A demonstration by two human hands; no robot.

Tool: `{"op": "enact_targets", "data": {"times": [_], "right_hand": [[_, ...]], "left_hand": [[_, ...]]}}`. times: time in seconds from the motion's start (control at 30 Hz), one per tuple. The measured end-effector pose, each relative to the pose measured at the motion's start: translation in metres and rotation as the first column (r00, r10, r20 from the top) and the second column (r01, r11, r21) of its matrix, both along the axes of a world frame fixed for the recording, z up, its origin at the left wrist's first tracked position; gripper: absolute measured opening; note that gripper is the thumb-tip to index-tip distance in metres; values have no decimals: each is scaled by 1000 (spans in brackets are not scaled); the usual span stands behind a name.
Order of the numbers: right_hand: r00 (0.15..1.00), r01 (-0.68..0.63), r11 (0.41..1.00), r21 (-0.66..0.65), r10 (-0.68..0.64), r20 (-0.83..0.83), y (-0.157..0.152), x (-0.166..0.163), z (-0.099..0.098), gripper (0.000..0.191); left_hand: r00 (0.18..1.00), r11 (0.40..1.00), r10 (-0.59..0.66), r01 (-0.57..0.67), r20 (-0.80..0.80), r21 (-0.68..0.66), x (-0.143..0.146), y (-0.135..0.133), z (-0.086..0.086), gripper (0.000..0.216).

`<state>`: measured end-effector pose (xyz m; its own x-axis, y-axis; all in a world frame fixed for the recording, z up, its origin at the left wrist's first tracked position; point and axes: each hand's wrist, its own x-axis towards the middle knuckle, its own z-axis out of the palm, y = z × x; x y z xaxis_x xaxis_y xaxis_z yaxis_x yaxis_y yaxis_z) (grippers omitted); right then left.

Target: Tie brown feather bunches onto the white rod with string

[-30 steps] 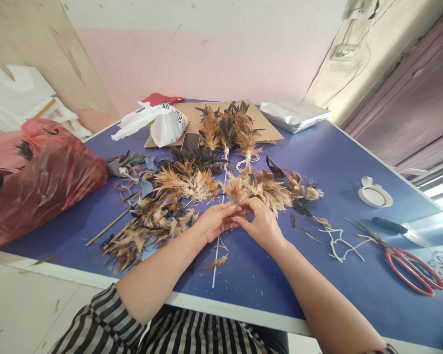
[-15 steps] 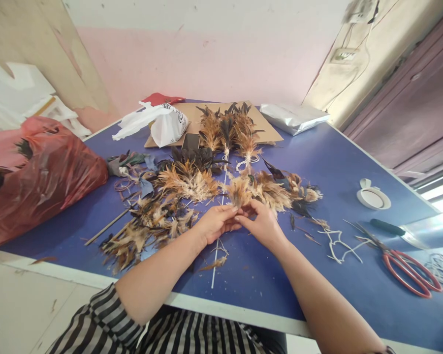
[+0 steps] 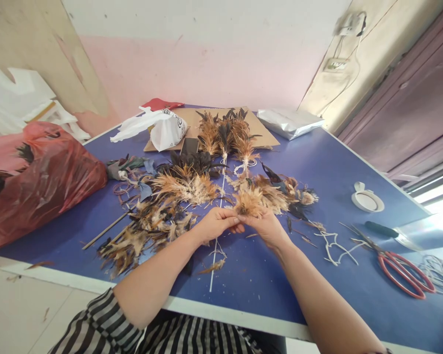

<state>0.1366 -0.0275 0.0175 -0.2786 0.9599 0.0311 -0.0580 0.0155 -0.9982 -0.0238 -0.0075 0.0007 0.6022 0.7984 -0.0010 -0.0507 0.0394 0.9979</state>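
A tuft of tan and brown feathers is pinched at its base between my two hands, just above the blue table. My left hand closes on its lower left side, fingertips meeting those of my right hand, which grips from the right. Behind and to the right of my hands lies a pile of pale brown feathers. On the left are an orange and cream feather pile and a mixed heap of dark and beige feathers. Tied feather bunches with white string rest on cardboard farther back.
Red-handled scissors, a green-handled knife, white string and a roll of tape lie on the right. A red plastic bag bulges at the left edge. A silver packet and white bag sit at the back.
The feather tuft has tilted to the right and its feathers spread wider. My right hand has turned flatter beneath it, while my left hand stays close at its base.
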Motion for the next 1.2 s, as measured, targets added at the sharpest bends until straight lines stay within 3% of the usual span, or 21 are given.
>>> {"op": "enact_targets", "data": {"times": [0.1, 0.17, 0.37, 0.6, 0.73, 0.9, 1.2], "right_hand": [[998, -46, 998, -33, 44, -42, 1, 3, -3, 23], [999, 14, 999, -32, -16, -33, 4, 5, -8, 26], [970, 242, 969, 37, -242, -20, 9, -1, -16, 28], [965, 263, 964, 40, -262, -27, 7, -8, -16, 20], [960, 281, 958, 62, -280, -25, 9, -5, -17, 17], [969, 235, 970, 57, -230, -86, 9, -4, -16, 15], [976, 214, 974, 68, -212, -40, 13, 0, -21, 15]], "left_hand": [[998, 997, -68, 68, 18, -24, -2, 0, 2, 28], [998, 998, -56, 57, 24, -38, -1, -1, 3, 27], [980, 980, 197, -197, 14, 4, 7, -3, -1, 24], [955, 954, 294, -291, 47, -68, 8, 0, -5, 21], [955, 943, 283, -259, 88, -210, 8, 1, -5, 23], [951, 905, 225, -124, 210, -407, 8, -1, -5, 23], [975, 944, 164, -111, 153, -311, 10, -2, -6, 29]]}}
